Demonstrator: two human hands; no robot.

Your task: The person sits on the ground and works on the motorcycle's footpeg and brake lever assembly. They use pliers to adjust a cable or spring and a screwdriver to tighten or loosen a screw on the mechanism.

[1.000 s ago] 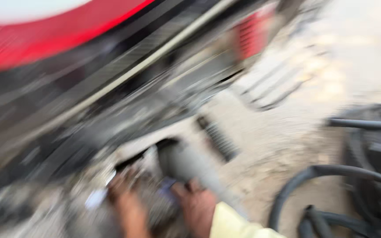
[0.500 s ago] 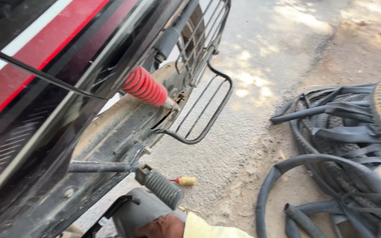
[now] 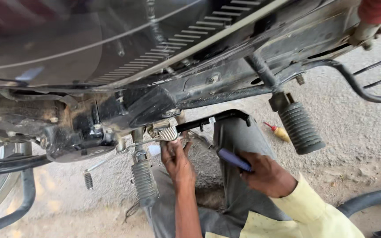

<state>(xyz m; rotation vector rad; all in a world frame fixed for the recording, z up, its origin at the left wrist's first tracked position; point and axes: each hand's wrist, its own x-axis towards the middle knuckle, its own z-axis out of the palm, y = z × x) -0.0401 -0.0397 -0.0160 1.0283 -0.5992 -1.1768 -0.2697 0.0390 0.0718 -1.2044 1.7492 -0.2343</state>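
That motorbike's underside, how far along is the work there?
Nothing looks finished yet. The left hand is up at the metal brake pedal; the right hand holds a blue-handled tool away from it. A small yellow bottle lies unused on the ground.

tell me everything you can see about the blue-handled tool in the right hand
The blue-handled tool shows only a dark blue handle, smooth and rounded like plastic, angled up to the left. The right hand closes around its lower end in a firm grip; its working tip is hidden. It sits low under the motorcycle frame, near the grey trouser leg, apart from the left hand.
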